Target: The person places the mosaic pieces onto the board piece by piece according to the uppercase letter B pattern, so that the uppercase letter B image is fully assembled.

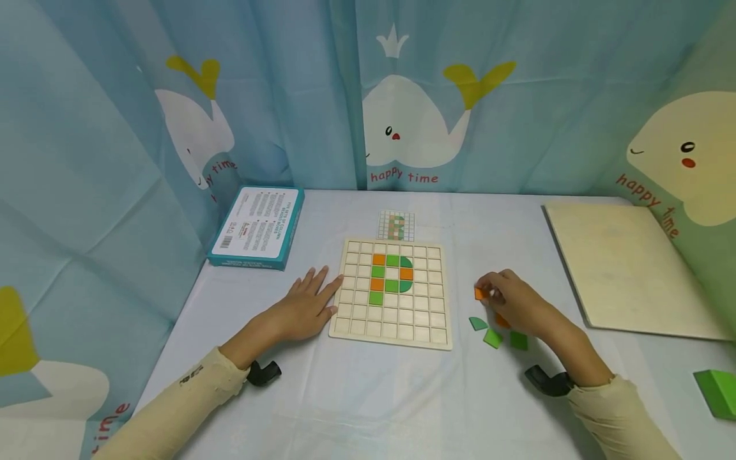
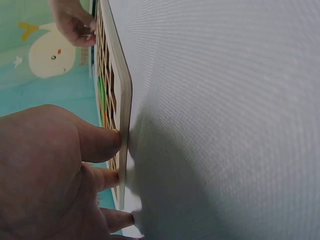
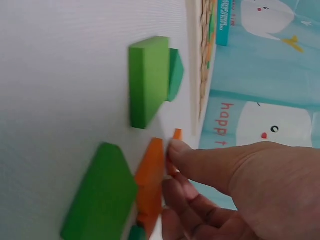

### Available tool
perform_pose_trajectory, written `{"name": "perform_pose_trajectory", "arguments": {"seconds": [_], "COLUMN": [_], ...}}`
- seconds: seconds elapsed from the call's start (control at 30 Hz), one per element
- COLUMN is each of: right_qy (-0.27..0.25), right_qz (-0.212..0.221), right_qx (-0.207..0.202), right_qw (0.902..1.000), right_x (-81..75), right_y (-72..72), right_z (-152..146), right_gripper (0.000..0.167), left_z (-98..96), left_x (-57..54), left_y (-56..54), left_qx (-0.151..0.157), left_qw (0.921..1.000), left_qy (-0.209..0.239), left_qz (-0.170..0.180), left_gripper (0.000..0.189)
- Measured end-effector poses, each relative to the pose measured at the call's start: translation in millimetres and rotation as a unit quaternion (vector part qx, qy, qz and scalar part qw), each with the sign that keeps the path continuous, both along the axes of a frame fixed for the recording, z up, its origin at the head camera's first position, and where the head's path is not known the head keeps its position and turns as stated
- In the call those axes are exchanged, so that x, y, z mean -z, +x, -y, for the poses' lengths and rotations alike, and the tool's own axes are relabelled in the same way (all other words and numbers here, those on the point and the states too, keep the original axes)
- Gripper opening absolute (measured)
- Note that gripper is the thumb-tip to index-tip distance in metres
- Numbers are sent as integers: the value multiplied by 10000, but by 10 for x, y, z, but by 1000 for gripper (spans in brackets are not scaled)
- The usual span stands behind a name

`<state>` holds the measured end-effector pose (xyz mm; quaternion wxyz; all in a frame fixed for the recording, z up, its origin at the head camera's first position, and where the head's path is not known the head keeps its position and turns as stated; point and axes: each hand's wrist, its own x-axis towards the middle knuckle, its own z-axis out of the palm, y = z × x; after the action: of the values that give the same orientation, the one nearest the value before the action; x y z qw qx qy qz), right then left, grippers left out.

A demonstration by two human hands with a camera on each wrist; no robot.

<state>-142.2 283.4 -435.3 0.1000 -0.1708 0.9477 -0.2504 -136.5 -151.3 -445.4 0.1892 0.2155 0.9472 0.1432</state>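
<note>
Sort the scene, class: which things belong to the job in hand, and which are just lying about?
Likely in use:
grid board, touched by the left hand;
orange piece pinched by the right hand;
loose pieces near that hand;
pattern card beyond the board.

Apparently just lying about:
teal box;
large pale panel;
green block at the right.

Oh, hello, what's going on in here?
A person is working with coloured pieces and a grid board. Their right hand pinches an orange piece to the right of the board, while the left hand touches the board's left edge. Orange and green pieces already fill some squares; many others are bare. More loose pieces lie by the right hand, and a card with a coloured grid pattern sits just beyond the board.
</note>
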Motion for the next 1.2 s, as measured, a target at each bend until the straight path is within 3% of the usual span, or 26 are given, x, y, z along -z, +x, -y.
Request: {"name": "perform_pose_trajectory", "arguments": {"seconds": [0.23,0.47,0.67,0.97,1.1,1.2], "right_qy": [18,-35,-232,-388,-330,-305], "right_qz": [15,-280,-544,-1170,-1489,-1553], "right_qx": [333,192,-191,-1094,-1286,-1190], "right_qw": [9994,9994,9981,9863,9799,9802], "right_x": [92,22,-42,93,153,158], "right_y": [-87,-84,-31,12,32,62], "right_z": [97,375,759,1270,1415,1487], "right_gripper": [25,25,23,19,14,15], "left_z": [1,3,16,26,20,14], "left_x": [14,33,49,68,55,45], "left_y": [-4,-12,-19,-26,-24,-23], "left_qx": [7,10,24,41,32,22], "left_qw": [10000,10000,10000,10000,10000,10000], "left_qy": [1,-23,-32,-13,-18,-25], "left_qz": [9,15,-18,-83,-55,-45], "left_gripper": [65,65,65,66,66,66]}}
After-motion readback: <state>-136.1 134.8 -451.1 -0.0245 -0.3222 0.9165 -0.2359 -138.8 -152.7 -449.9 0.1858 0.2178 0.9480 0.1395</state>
